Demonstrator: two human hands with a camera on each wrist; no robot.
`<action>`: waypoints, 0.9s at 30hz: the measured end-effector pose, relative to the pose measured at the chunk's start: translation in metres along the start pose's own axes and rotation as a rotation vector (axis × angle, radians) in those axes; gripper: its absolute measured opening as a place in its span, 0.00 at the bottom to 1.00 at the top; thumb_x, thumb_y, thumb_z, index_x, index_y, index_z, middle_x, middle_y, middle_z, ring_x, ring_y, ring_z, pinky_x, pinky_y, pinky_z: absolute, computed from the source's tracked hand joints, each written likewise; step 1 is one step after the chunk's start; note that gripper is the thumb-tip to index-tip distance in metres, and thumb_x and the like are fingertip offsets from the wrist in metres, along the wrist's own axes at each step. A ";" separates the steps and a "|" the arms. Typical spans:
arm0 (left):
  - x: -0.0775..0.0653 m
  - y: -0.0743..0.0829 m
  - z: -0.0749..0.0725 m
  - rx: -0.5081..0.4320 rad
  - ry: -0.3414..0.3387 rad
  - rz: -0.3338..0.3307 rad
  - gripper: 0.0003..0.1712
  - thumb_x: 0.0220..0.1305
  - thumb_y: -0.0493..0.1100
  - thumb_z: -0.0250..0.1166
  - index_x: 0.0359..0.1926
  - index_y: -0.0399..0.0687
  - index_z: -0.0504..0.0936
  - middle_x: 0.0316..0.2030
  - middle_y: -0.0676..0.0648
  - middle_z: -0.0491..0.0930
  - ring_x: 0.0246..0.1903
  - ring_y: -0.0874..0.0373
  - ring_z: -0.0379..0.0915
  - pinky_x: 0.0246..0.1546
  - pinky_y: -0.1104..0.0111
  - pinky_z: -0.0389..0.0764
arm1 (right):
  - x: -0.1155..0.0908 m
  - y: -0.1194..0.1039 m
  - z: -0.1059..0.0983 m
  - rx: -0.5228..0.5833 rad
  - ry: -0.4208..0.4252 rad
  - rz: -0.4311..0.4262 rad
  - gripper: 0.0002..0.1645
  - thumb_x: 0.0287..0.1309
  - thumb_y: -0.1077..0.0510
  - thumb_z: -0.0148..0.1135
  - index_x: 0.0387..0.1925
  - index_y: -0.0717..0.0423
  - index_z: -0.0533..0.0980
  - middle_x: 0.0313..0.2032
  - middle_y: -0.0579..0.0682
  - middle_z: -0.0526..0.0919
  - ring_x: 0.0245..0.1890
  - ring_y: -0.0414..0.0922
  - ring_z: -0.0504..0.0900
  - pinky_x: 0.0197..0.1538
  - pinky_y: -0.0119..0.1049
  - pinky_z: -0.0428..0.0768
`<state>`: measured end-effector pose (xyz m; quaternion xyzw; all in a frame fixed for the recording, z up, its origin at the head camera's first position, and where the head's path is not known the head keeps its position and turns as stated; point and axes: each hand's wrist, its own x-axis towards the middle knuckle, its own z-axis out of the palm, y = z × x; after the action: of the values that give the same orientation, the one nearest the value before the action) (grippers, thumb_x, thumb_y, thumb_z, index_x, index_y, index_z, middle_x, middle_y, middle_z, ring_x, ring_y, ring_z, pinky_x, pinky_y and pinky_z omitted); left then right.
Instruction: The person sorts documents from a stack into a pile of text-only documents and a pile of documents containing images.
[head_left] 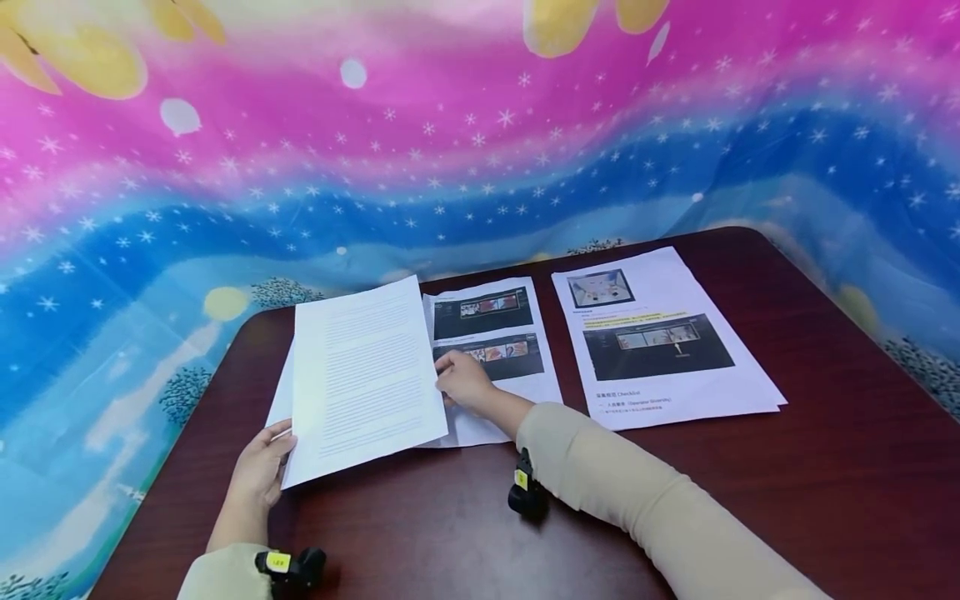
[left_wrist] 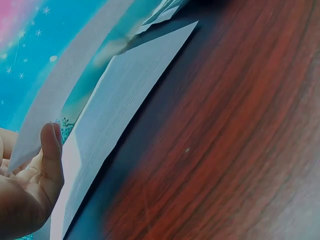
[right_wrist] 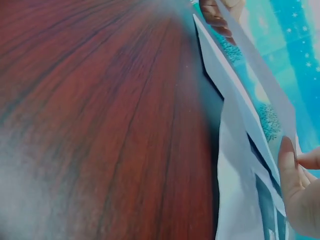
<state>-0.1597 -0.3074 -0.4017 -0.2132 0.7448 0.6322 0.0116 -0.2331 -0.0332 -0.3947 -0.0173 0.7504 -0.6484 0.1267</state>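
Both hands hold a white printed sheet of paper (head_left: 367, 375) raised off the table, its lines of text facing me in the head view. My left hand (head_left: 262, 467) grips its lower left edge, the thumb in front and the fingers behind. At the right edge, my right hand (head_left: 467, 382) pinches it between thumb and fingers. Under the raised sheet (left_wrist: 75, 80) lies more printed paper (left_wrist: 120, 95), seen from the left wrist. A middle stack of pages (head_left: 536, 392) with dark pictures lies just behind my right hand, partly covered by the held sheet.
To the right lies another stack of pages (head_left: 712, 398) with two pictures and a yellow-highlighted line. Everything rests on a dark reddish wooden table (head_left: 450, 517). A colourful patterned cloth (head_left: 465, 167) hangs behind it. Each wrist carries a small black camera (head_left: 528, 496).
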 end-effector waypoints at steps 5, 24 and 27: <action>0.004 0.000 -0.005 0.019 0.022 -0.019 0.26 0.64 0.36 0.45 0.62 0.38 0.52 0.38 0.53 0.70 0.29 0.70 0.71 0.30 0.73 0.74 | 0.007 0.004 0.009 0.000 0.028 0.001 0.12 0.45 0.74 0.49 0.36 0.68 0.70 0.24 0.54 0.73 0.20 0.44 0.73 0.20 0.34 0.74; 0.029 -0.004 -0.029 0.219 0.027 -0.037 0.25 0.64 0.37 0.43 0.62 0.36 0.53 0.54 0.34 0.59 0.31 0.66 0.68 0.28 0.70 0.74 | 0.010 0.002 0.040 -0.084 -0.003 0.049 0.16 0.40 0.74 0.49 0.37 0.64 0.69 0.24 0.54 0.72 0.16 0.42 0.71 0.16 0.30 0.74; 0.032 -0.003 -0.032 0.246 0.032 -0.044 0.25 0.64 0.37 0.43 0.62 0.36 0.53 0.54 0.35 0.58 0.34 0.61 0.67 0.28 0.70 0.73 | 0.010 0.002 0.044 -0.070 -0.023 0.055 0.18 0.40 0.75 0.49 0.38 0.64 0.69 0.24 0.54 0.70 0.15 0.42 0.71 0.17 0.30 0.74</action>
<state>-0.1797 -0.3476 -0.4078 -0.2366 0.8119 0.5322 0.0399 -0.2332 -0.0775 -0.4041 -0.0087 0.7714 -0.6178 0.1525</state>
